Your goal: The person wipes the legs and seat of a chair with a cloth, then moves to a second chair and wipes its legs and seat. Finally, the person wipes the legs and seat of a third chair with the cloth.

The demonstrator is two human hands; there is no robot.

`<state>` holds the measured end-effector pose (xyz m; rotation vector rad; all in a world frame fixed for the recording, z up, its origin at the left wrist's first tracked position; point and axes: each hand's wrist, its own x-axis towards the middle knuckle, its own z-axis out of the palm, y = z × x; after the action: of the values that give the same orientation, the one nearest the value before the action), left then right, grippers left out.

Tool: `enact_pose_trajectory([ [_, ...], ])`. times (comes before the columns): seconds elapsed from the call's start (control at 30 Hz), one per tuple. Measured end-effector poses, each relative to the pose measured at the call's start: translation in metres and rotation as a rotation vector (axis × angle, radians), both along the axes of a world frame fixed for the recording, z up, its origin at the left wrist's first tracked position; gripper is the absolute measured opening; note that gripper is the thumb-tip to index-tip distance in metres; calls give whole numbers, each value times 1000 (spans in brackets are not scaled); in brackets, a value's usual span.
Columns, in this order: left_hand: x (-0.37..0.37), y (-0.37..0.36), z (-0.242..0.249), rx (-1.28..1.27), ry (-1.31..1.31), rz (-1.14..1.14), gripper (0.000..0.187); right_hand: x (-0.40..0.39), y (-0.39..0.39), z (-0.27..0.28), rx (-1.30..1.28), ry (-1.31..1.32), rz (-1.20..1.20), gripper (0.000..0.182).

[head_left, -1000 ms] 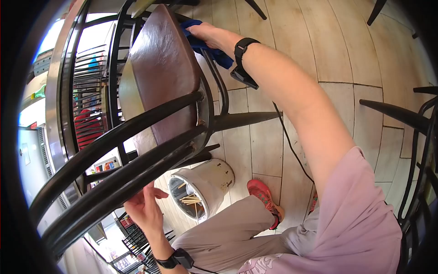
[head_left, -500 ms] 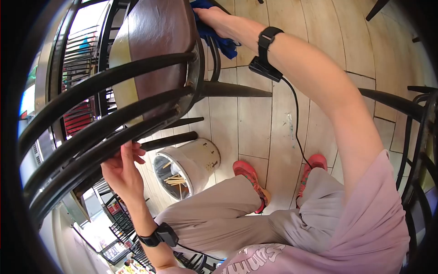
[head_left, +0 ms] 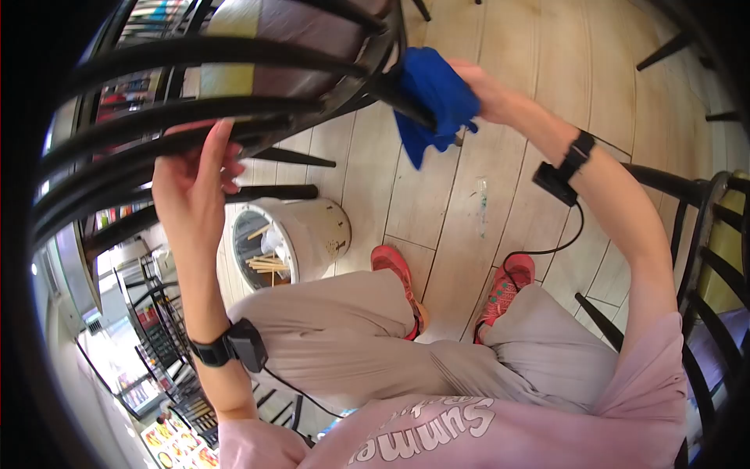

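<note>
A black chair (head_left: 211, 59) with a dark brown and yellowish seat is tipped over in front of me, its slatted back toward me. My left hand (head_left: 191, 176) is curled at one of the lower back slats, thumb up along it, with some fingers partly hidden. On the other side, my right hand (head_left: 480, 94) grips a blue cloth (head_left: 439, 98). The cloth is draped around the end of a chair leg (head_left: 402, 102) and hides part of it. My right fingertips are covered by the cloth.
A white bucket (head_left: 320, 234) holding wooden sticks (head_left: 268, 263) lies on its side on the tiled floor (head_left: 445, 242). Another black chair (head_left: 707, 258) stands close at my right. Cables run from both wrist straps. More chairs and tables are at the left.
My right hand has drawn the blue cloth from beside the seat toward me, onto the chair leg. The chair appears higher in view, and my left hand stays at the back slats.
</note>
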<state>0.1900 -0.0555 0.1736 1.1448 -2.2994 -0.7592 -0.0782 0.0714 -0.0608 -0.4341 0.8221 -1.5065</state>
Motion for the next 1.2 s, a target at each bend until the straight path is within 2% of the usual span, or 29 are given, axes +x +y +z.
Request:
enact_pose_trajectory([
  [0.07, 2, -1, 1, 42, 18, -31, 29, -12, 4, 2, -112, 330, 121, 48],
  [0.1, 3, -4, -1, 53, 28, -55, 30, -15, 5, 7, -128, 332, 147, 48],
  [0.17, -3, 4, 6, 32, -32, -14, 31, -14, 7, 19, -84, 566, 200, 61],
  [0.2, -4, 6, 10, -10, -133, 15, 34, -9, 4, 27, -101, 575, 222, 61],
  [0.27, -4, 15, 21, -55, -271, 42, 45, 2, -3, 40, 157, 950, 404, 72],
  [0.37, 4, 21, 24, -42, -535, -70, 45, 19, -18, 34, 153, 1006, 447, 72],
  [0.43, 7, 34, 21, -141, -540, -208, 43, 16, -18, 14, 73, 992, 378, 66],
  [0.5, 12, 35, 20, -202, -536, -249, 42, 9, -10, 8, -38, 869, 285, 48],
  [0.53, 13, 36, 21, -185, -524, -251, 42, -1, -8, 0, -46, 877, 292, 48],
  [0.6, 18, 36, 23, -152, -528, -274, 42, -19, -2, -13, -121, 939, 297, 34],
  [0.7, 24, 38, 26, -54, -541, -270, 42, -1, 9, 27, -129, 869, 189, 28],
  [0.73, 25, 38, 28, -52, -533, -271, 42, -3, 10, 28, -125, 875, 191, 28],
  [0.8, 28, 36, 33, 86, -640, -362, 45, -6, 9, 35, -4, 1261, 154, 35],
  [0.83, 32, 34, 31, 88, -633, -363, 45, -3, 9, 41, -1, 1267, 157, 35],
  [0.9, 40, 31, 26, 78, -735, -704, 50, 10, 8, 55, 54, 1338, 6, 44],
  [0.93, 43, 32, 26, 81, -727, -706, 50, 15, 7, 59, 59, 1345, 9, 44],
  [1.0, 48, 36, 26, 160, -978, -855, 53, 21, 5, 65, 99, 1394, -11, 45],
  [1.03, 47, 39, 27, 160, -971, -857, 53, 22, 3, 65, 102, 1400, -10, 45],
  [1.1, 44, 43, 27, 218, -1082, -856, 54, 24, 0, 61, 150, 1215, 2, 47],
  [1.13, 46, 45, 26, 219, -1074, -859, 54, 24, 0, 60, 154, 1221, 5, 47],
  [1.2, 50, 46, 21, 65, -889, -907, 53, 25, -1, 59, 150, 1364, -5, 48],
])
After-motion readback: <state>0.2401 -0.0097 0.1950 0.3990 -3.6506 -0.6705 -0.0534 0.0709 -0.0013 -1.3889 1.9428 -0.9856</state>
